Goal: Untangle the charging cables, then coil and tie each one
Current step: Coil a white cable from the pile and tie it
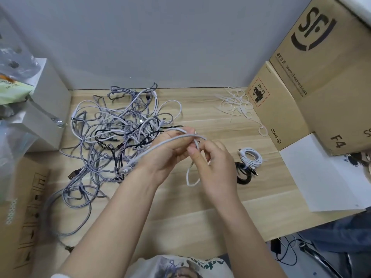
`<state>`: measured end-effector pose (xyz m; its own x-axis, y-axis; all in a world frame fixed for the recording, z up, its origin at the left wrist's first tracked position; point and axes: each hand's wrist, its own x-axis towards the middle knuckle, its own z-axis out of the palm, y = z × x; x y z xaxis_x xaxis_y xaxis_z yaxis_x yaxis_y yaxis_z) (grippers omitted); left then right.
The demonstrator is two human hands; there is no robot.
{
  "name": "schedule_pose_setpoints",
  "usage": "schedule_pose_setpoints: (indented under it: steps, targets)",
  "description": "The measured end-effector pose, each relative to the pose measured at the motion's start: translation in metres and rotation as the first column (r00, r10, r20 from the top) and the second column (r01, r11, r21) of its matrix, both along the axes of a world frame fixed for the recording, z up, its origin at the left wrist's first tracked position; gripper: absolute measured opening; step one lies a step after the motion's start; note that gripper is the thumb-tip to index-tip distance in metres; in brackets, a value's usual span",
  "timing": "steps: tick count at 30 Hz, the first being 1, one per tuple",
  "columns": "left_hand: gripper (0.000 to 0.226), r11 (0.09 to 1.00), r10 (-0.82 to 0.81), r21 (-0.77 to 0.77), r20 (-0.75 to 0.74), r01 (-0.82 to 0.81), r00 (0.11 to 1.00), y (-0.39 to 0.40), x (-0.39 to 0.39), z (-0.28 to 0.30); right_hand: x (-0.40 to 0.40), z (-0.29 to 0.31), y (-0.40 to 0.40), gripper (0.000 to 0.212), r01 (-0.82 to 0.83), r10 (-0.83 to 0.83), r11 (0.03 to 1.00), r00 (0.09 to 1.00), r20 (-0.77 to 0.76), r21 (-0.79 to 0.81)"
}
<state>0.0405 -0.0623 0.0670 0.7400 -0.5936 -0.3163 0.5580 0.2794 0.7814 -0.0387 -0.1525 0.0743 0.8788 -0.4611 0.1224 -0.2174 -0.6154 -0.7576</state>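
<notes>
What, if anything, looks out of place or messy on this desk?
Mainly the tangled pile of cables, knotted together on the desk's left side; one grey cable strays onto a cardboard box. The cable ties lie scattered. Nothing looks damaged.

both forearms are bare from elbow to wrist, with no watch, ring or band on the left hand (167,152) or the right hand (212,167). a white short sleeve edge (60,275) shows at the left arm. the shirt (176,266) is white with a printed picture and green lettering.
</notes>
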Motion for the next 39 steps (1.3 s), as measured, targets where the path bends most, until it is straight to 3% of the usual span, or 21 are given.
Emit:
schedule_pose_setpoints:
  steps: [3, 6, 10, 13, 16, 19, 22, 25, 27, 30, 32, 34, 37, 39]
  targets:
    - [0.003, 0.998, 0.040, -0.045, -0.153, -0.047, 0.987, 0.002, 0.004, 0.002, -0.002, 0.008, 0.001, 0.031, -0.009, 0.002, 0.999, 0.993, 0.116, 0.054]
    - [0.003, 0.972, 0.067, -0.173, -0.446, -0.159, 0.893, 0.009, 0.018, -0.012, -0.008, 0.027, 0.001, 0.036, -0.026, -0.028, 0.978, 0.967, 0.252, 0.208]
    - [0.037, 0.893, -0.023, -0.364, -0.625, -0.265, 0.780, 0.022, 0.030, -0.041, -0.022, 0.045, -0.001, 0.041, -0.073, -0.045, 0.951, 0.929, 0.368, 0.300]
    - [0.010, 0.923, 0.089, -0.229, -0.656, -0.310, 0.750, 0.021, 0.034, -0.050, -0.031, 0.052, 0.000, 0.041, -0.099, -0.042, 0.947, 0.904, 0.425, 0.305]
    - [0.017, 0.921, 0.186, -0.135, -0.670, -0.364, 0.719, 0.024, 0.038, -0.058, -0.036, 0.058, 0.001, 0.039, -0.100, -0.044, 0.955, 0.883, 0.468, 0.280]
    - [0.005, 0.930, 0.219, -0.101, -0.618, -0.352, 0.755, 0.028, 0.040, -0.059, -0.036, 0.060, -0.001, 0.041, -0.067, -0.092, 0.946, 0.883, 0.461, 0.317]
    - [0.021, 0.946, 0.250, -0.034, -0.558, -0.322, 0.791, 0.031, 0.048, -0.067, -0.034, 0.059, -0.004, 0.041, -0.034, -0.137, 0.919, 0.906, 0.400, 0.393]
    - [0.018, 0.992, 0.124, 0.033, -0.448, -0.122, 0.885, 0.042, 0.058, -0.074, -0.029, 0.055, -0.011, 0.041, 0.030, -0.187, 0.898, 0.929, 0.319, 0.439]
    - [0.018, 0.983, 0.015, 0.180, -0.311, 0.043, 0.950, 0.048, 0.060, -0.072, -0.026, 0.047, -0.020, 0.045, 0.098, -0.216, 0.886, 0.952, 0.217, 0.454]
    - [0.021, 0.830, -0.142, 0.535, -0.072, 0.159, 0.987, 0.053, 0.054, -0.055, -0.021, 0.032, -0.031, 0.047, 0.158, -0.205, 0.881, 0.977, 0.058, 0.446]
    - [0.028, 0.713, -0.281, 0.674, 0.024, 0.193, 0.959, 0.056, 0.046, -0.038, -0.020, 0.022, -0.037, 0.047, 0.192, -0.205, 0.866, 0.978, -0.022, 0.462]
    - [0.032, 0.698, -0.374, 0.670, 0.038, 0.254, 0.927, 0.058, 0.038, -0.023, -0.020, 0.014, -0.042, 0.049, 0.226, -0.218, 0.828, 0.973, -0.077, 0.513]
    - [0.019, 0.764, -0.417, 0.564, 0.060, 0.314, 0.907, 0.057, 0.025, -0.003, -0.020, 0.004, -0.052, 0.054, 0.306, -0.253, 0.766, 0.952, -0.173, 0.565]
    - [0.025, 0.801, -0.454, 0.464, 0.059, 0.378, 0.889, 0.056, 0.017, 0.007, -0.023, -0.003, -0.058, 0.052, 0.328, -0.234, 0.775, 0.943, -0.237, 0.539]
